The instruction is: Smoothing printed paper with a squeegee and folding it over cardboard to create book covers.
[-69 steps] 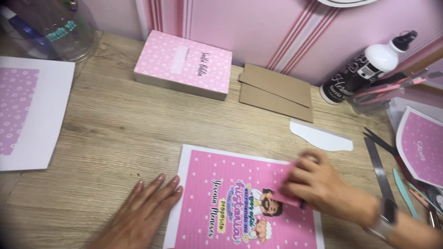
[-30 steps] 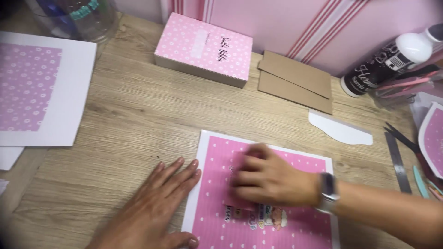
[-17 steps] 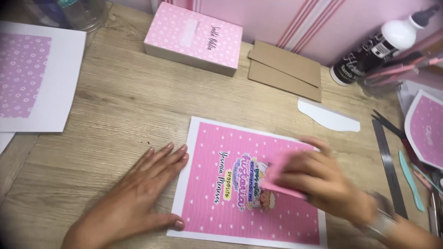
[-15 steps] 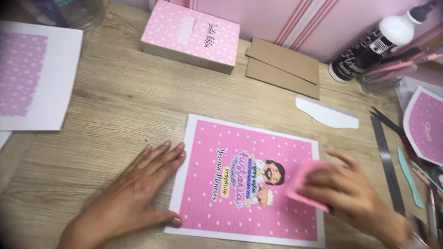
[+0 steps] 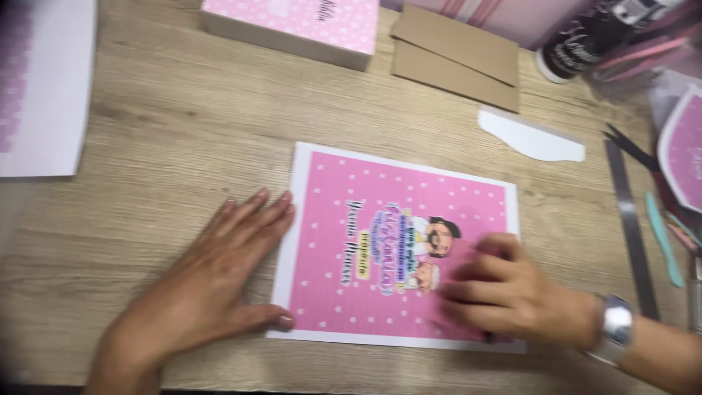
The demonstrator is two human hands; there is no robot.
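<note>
Pink printed sheet (image 5: 365, 219) lies flat on the wooden table (image 5: 161, 110), pinned at its left edge by the spread, empty left hand (image 5: 208, 292), while the right hand (image 5: 512, 296) presses curled fingers onto its lower right corner, seemingly smoothing it; whether they grip anything cannot be told.

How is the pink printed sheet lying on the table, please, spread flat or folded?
Spread flat: the pink printed sheet shows all its white border, under both hands.
</note>
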